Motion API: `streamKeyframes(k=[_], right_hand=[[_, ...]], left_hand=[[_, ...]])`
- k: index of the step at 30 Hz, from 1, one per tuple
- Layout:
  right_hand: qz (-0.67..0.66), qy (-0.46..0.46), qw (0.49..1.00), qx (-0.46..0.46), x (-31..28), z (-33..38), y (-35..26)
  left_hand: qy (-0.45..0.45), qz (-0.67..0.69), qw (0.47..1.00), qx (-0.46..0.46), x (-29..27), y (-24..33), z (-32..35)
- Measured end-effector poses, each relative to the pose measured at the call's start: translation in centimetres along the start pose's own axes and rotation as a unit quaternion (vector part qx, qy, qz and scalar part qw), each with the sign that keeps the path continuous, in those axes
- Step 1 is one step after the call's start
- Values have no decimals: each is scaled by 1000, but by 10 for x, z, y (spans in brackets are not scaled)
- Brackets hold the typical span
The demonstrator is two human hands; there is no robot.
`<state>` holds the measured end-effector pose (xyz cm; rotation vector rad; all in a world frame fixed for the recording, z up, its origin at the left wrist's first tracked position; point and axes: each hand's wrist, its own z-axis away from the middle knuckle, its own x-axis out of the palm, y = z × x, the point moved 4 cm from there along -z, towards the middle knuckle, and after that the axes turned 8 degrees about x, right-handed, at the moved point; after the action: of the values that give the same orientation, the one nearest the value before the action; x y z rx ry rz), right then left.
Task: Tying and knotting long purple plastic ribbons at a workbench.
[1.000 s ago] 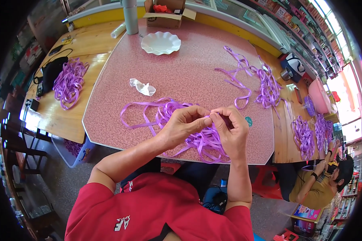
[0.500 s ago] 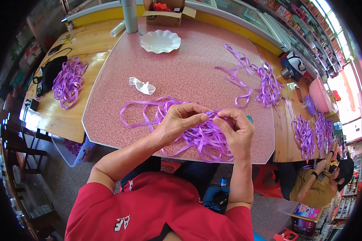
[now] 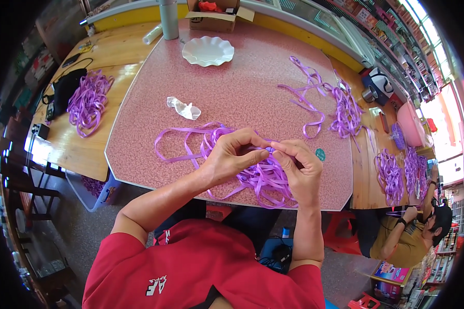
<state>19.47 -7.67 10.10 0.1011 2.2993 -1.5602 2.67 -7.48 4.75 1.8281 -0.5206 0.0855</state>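
A heap of purple ribbon [image 3: 265, 180] lies at the near edge of the pink speckled table [image 3: 252, 92], with loops trailing to its left. Above the heap, my left hand [image 3: 237, 152] pinches a strand of the ribbon between thumb and forefinger. My right hand [image 3: 299, 165] grips the same ribbon just beside it, so the fingertips of both hands almost meet. Between them shows a small bunched bit of purple; whether it is a knot I cannot make out. My fingers cover part of the heap.
Beyond my hands are a crumpled white tissue [image 3: 184, 108] and a white scalloped plate [image 3: 208, 51]. More purple ribbon [image 3: 345, 108] lies to the right, another pile [image 3: 89, 103] to the left. A cardboard box [image 3: 214, 18] stands at the back. At right sits another person [image 3: 404, 237].
My right hand has shifted slightly left, its fingertips now closer to my left hand's. A green spot on the table beside it shows more. The other person's arms have moved.
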Motion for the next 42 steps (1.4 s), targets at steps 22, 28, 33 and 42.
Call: streamKeyframes(k=[22,28,33,42], right_hand=[[2,10,999,-36,0,5,-13],[-33,3,999,-16,4,5,-7],[6,20,999,-34,11,6,-7],[-245,-7,945,218,19,5,44]], left_hand=[[-13,-196,973,123,8,31,5],[-34,-259,945,195,6,33,4],[-26,-302,924,232,6,35,6],[-32,-367,895,251,-1,17,2]])
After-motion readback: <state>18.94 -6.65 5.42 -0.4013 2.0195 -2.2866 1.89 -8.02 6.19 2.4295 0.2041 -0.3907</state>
